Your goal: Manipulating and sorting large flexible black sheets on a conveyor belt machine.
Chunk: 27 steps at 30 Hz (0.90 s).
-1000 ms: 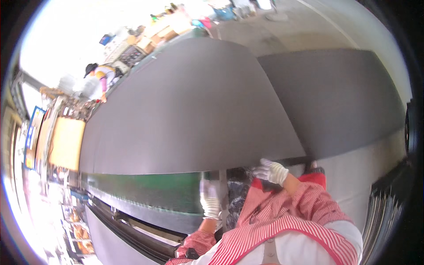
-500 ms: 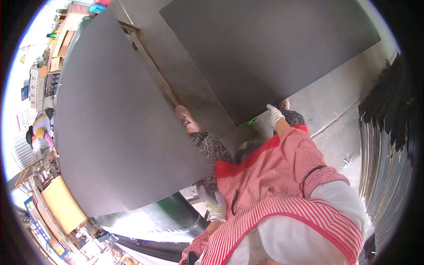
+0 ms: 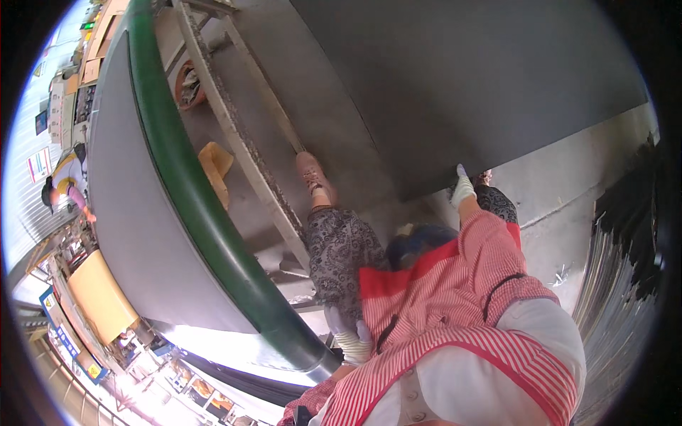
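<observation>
My right hand (image 3: 463, 186), in a white glove, is closed on the near edge of a large dark grey sheet (image 3: 490, 78), which spreads away from it low over the floor. Part of its grip is hidden under the sheet. The left hand (image 3: 348, 339), gloved in white with a striped cuff, hangs by my left thigh with thumb and fingers apart, holding nothing. Beside it runs the rounded green edge (image 3: 202, 213) of a conveyor-like table. Another grey sheet (image 3: 153, 234) lies on that table, left of the green edge.
A metal frame bar (image 3: 238, 135) runs beside the table, with a yellow piece (image 3: 215, 167) and a reddish round container (image 3: 188, 85) beyond it. A tall stack of dark sheets (image 3: 618, 270) stands at right. Another person (image 3: 67, 177) is across the table.
The grey sheet on the left has drawn back leftward, baring the green edge and frame. The sheet at my right hand has shifted right in view; that hand still grips its edge.
</observation>
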Each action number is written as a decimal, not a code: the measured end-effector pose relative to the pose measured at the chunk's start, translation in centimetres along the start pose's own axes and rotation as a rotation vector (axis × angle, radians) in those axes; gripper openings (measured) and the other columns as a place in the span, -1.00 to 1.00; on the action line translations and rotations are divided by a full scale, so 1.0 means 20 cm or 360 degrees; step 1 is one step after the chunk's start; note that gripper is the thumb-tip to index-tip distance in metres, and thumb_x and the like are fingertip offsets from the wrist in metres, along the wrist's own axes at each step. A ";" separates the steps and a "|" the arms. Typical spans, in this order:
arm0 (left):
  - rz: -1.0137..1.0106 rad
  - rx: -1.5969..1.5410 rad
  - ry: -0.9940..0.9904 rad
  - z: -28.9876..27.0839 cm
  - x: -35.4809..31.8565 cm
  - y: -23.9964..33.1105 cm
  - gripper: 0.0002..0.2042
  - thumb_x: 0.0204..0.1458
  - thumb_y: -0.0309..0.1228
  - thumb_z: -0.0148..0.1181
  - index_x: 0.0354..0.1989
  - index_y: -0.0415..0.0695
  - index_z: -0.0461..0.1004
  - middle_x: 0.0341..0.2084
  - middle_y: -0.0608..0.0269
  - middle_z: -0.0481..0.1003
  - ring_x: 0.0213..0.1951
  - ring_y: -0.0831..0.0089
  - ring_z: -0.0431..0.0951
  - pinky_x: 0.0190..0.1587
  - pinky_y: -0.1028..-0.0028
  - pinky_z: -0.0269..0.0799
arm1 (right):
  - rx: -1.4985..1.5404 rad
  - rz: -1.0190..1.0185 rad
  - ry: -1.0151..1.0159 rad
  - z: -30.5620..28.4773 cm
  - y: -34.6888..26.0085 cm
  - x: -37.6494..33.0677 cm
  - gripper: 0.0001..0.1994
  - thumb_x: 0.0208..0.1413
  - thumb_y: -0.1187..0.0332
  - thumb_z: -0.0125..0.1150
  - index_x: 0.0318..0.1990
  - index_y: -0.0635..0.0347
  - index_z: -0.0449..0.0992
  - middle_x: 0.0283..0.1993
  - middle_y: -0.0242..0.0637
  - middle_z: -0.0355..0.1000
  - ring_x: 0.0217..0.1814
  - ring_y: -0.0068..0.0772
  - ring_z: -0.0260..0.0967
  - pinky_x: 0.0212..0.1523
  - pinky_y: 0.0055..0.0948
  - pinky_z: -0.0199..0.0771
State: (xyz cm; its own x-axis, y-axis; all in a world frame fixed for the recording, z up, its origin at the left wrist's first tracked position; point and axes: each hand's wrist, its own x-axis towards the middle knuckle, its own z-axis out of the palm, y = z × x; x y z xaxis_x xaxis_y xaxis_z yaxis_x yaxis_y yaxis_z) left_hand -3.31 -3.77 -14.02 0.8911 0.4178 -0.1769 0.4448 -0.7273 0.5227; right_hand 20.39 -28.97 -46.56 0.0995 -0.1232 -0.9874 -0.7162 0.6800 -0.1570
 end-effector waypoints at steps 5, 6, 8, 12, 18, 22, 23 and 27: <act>0.0170 0.0087 -0.0053 0.01 0.20 0.27 -0.34 -0.14 -0.34 0.08 0.12 -0.26 -0.10 0.06 -0.24 -0.04 0.07 -0.11 0.04 0.08 0.11 -0.02 | 0.0242 -0.0473 -0.0352 0.11 -0.41 -0.74 -0.64 -0.16 -0.02 0.15 -0.27 -0.02 0.39 -0.29 -0.51 0.40 -0.29 -0.44 0.29 -0.26 -0.38 0.26; 0.0332 0.0034 -0.0081 0.03 0.30 0.35 -0.33 -0.18 -0.37 0.13 0.11 -0.29 -0.07 0.04 -0.23 0.01 0.06 -0.09 0.07 0.09 0.15 -0.01 | 0.0288 -0.0541 -0.0506 0.15 -0.52 -0.96 -0.67 -0.15 0.01 0.15 -0.31 -0.02 0.40 -0.36 -0.49 0.39 -0.36 -0.43 0.29 -0.31 -0.43 0.27; 0.0421 -0.0466 -0.0231 0.16 0.47 0.54 -0.33 -0.19 -0.43 0.16 0.10 -0.32 -0.05 0.02 -0.16 0.08 0.07 0.08 0.10 0.10 0.28 0.02 | 0.0311 -0.0630 -0.0718 0.16 -0.66 -1.25 -0.71 -0.15 0.04 0.16 -0.34 -0.02 0.40 -0.42 -0.48 0.39 -0.44 -0.43 0.29 -0.35 -0.47 0.27; 0.1118 -0.1683 -0.0443 0.11 0.66 1.39 -0.39 -0.26 -0.59 0.15 0.05 -0.26 0.04 -0.13 0.06 0.26 -0.05 0.26 0.24 0.05 0.43 0.09 | 0.0294 -0.1199 -0.1096 0.01 -0.83 -1.76 -0.74 0.04 0.26 -0.04 -0.15 0.17 0.34 -0.22 -0.30 0.35 -0.17 -0.40 0.25 -0.01 -0.43 0.20; 0.1082 -0.1783 -0.0164 -0.17 0.51 1.70 -0.70 -0.02 -0.47 -0.04 -0.08 -0.27 0.21 -0.33 0.12 0.41 -0.33 0.39 0.43 -0.26 0.46 0.35 | 0.0590 -0.1040 -0.1679 -0.36 -0.72 -2.09 -0.62 -0.01 0.18 0.03 -0.10 0.26 0.31 -0.06 -0.19 0.30 -0.02 -0.30 0.22 0.06 -0.25 0.15; 0.1487 -0.0350 0.0361 -0.80 0.57 1.24 -0.75 -0.07 -0.44 -0.03 -0.17 -0.08 0.38 -0.43 0.18 0.47 -0.49 0.27 0.48 -0.37 0.42 0.39 | 0.0781 -0.1260 -0.1229 -0.58 -0.90 -2.15 -0.55 -0.03 0.07 0.00 -0.06 0.19 0.28 0.01 -0.17 0.21 0.08 -0.17 0.07 0.07 -0.09 0.05; 0.1764 0.0261 0.0953 -0.98 0.58 1.02 -0.71 -0.18 -0.50 0.01 -0.21 -0.03 0.43 -0.46 0.18 0.49 -0.56 0.23 0.47 -0.41 0.39 0.41 | 0.0934 -0.1246 -0.1215 -0.73 -1.05 -2.00 -0.54 -0.03 0.08 0.00 -0.05 0.19 0.25 0.03 -0.16 0.19 0.09 -0.16 0.06 0.08 -0.07 0.03; 0.0917 0.0457 0.1472 -1.76 0.43 0.16 -0.54 -0.48 -0.67 -0.05 -0.25 -0.16 0.44 -0.36 0.04 0.47 -0.33 0.22 0.49 -0.22 0.44 0.38 | 0.1314 -0.1101 -0.0670 -1.25 -1.06 -1.87 -0.49 0.04 0.11 -0.15 0.13 0.13 0.08 0.20 -0.22 0.02 0.26 -0.29 -0.14 0.21 -0.13 -0.19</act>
State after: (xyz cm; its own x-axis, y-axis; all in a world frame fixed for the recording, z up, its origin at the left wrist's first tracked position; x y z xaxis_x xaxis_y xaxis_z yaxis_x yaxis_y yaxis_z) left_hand 2.70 16.67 15.58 0.6141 0.1356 0.7774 0.0991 -0.9906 0.0945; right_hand 14.68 -56.89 -5.86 0.6278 -0.5086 -0.5893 0.2353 0.8456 -0.4791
